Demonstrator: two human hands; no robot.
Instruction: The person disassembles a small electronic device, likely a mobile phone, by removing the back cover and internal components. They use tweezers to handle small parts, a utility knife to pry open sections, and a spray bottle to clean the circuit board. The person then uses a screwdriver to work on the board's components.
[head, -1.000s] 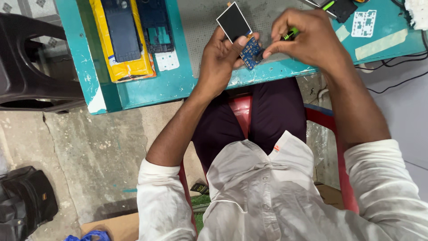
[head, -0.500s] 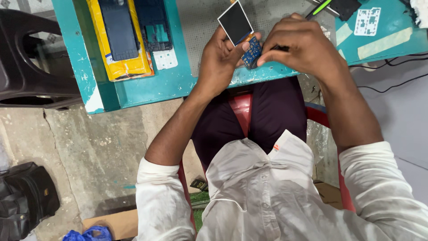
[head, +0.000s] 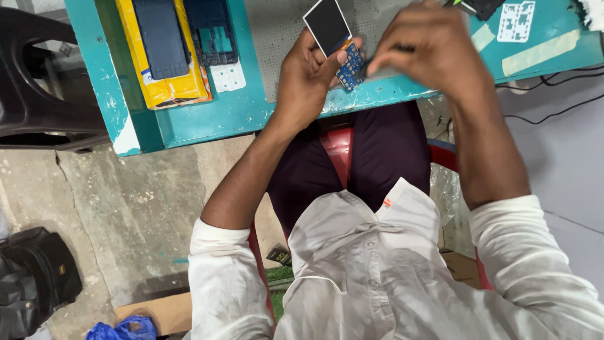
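Head view: right hand (head: 434, 53) blurred, its grip unreadable. Small blue circuit board (head: 350, 65) with dark screen (head: 328, 26) pinched in left hand (head: 306, 79) fingers (head: 343, 51) above teal worktop (head: 239, 113).

Right hand (head: 434, 53) now blurred, shifted left, closer over blue circuit board (head: 350, 66), covering the green-handled tool seen earlier. Left hand (head: 308, 75) tilts the small screen (head: 327, 25) slightly more upright.

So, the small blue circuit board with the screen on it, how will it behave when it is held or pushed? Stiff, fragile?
The blue circuit board looks thin and flat, so probably stiff and light; the left hand pinches it with fingertips alone. Its dark screen sticks out unsupported, so that part is likely fragile under a push. Being flat, it should slide, not roll.
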